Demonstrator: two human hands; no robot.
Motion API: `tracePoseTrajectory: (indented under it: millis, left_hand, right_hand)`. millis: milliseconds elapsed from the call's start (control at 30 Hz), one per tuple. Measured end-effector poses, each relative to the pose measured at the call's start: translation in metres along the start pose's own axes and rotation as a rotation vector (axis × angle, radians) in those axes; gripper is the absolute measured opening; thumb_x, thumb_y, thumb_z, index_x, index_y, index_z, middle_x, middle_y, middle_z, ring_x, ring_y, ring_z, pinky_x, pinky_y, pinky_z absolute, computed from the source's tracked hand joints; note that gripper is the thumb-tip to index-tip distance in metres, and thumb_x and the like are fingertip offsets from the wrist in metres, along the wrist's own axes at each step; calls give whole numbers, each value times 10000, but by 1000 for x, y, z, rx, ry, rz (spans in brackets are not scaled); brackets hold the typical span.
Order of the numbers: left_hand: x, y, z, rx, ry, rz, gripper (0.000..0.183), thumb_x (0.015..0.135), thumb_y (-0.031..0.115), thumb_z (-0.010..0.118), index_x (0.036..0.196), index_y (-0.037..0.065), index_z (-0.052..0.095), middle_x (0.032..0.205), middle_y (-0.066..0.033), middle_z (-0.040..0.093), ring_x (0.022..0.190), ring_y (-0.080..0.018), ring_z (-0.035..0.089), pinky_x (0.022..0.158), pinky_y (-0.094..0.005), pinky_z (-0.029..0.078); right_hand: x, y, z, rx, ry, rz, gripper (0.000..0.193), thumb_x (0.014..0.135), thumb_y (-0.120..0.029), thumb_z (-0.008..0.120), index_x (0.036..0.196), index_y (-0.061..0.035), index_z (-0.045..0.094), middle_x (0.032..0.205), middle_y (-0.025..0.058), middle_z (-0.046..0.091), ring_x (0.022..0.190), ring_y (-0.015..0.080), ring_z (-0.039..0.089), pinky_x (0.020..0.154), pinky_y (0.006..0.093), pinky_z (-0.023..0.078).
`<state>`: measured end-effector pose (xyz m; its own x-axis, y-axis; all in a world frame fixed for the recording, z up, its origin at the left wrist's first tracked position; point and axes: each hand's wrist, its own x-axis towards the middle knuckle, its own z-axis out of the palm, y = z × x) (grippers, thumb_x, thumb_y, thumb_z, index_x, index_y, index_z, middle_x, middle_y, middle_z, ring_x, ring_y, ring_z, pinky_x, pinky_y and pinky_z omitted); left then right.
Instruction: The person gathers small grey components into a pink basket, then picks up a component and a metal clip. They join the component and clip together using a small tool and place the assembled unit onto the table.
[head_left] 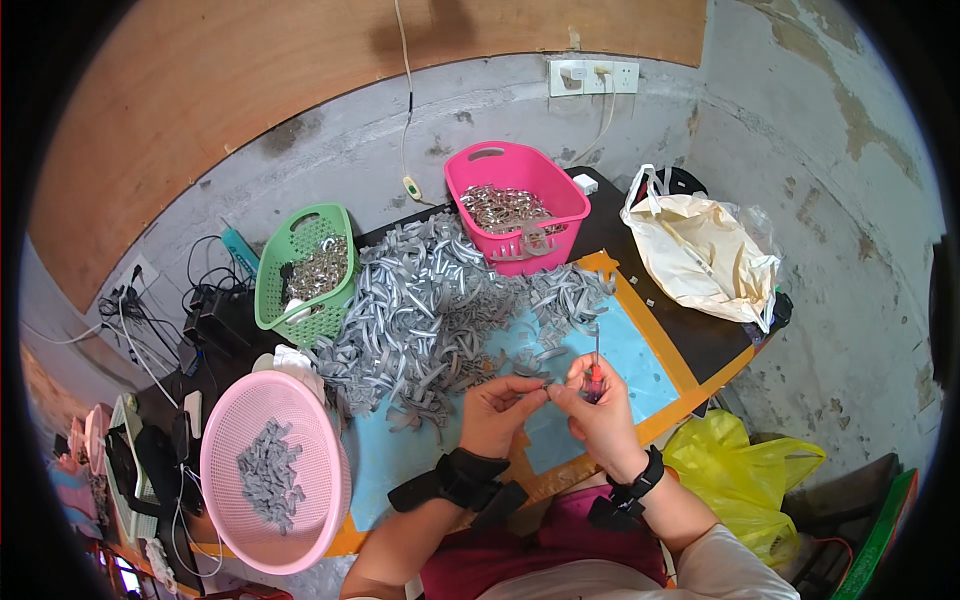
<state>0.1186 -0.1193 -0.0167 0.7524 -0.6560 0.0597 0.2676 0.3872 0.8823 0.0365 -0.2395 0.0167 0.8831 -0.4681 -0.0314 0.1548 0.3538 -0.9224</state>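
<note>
A: Fingers first: wide or narrow?

B: Narrow at the left hand [497, 408], thumb and forefinger pinched on a small grey piece [547, 385], mostly hidden by fingertips. At the right hand [608, 420], curled around a red-handled screwdriver [595, 382], shaft toward the far side; thumb just beside the same piece.

A: Whereabouts?

B: Right of centre, over the near part of a blue sheet [632, 358], close to the person's lap.

A: And edges?

B: Orange tape [655, 330] along the right and near sides of the sheet. Farther right, a dark strip of tabletop [695, 328]. Past the near edge, lower down on the right, a yellow bag [735, 475].

A: Room for moving?

B: Mostly on the right, with blue showing between right hand and tape; a smaller patch left of the left hand.

A: In the way?

B: Far and left, a broad heap of grey strips [405, 295], spread up to a green basket [270, 285] and a bright pink basket [572, 225], both holding shiny metal pieces [503, 208]. Near left, a pale pink basket [328, 490] with short grey pieces [270, 475] inside. Far right, a cream bag [705, 245], crumpled.
</note>
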Motion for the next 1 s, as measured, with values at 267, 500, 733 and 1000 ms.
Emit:
tracePoseTrajectory:
  millis: [267, 500, 733, 1000]
  left_hand:
    - [1, 1, 6, 84, 22, 92, 129, 779, -9, 642, 905, 2, 617, 759, -33, 636, 467, 1, 427, 390, -162, 258]
    - [4, 3, 5, 64, 137, 114, 102, 807, 7, 614, 907, -3, 597, 814, -86, 654, 475, -4, 435, 391, -168, 277]
    - [5, 2, -11, 72, 149, 145, 94, 827, 3, 595, 907, -45, 583, 884, -107, 646, 798, -106, 607, 719, -202, 467]
    - [5, 12, -3, 52, 170, 141, 50, 823, -2, 594, 872, -4, 595, 849, -86, 652, 557, -31, 516, 449, -167, 363]
  right_hand:
    - [3, 2, -5, 39, -107, 64, 163, 836, -76, 620, 869, -106, 463, 619, -82, 446, 446, -13, 335, 359, 165, 218]
    - [0, -5, -2, -66, -40, -95, 99, 900, -114, 521, 983, -64, 501, 598, -56, 424, 461, 17, 357, 398, 195, 263]
    - [-13, -32, -4, -928, -190, -399, 156, 832, -39, 556, 988, -37, 560, 659, 113, 577, 504, 220, 547, 459, 294, 404]
    - [-14, -29, -1, -950, -207, -432, 140, 811, -38, 569, 951, -41, 583, 733, 142, 624, 575, 307, 594, 495, 339, 452]
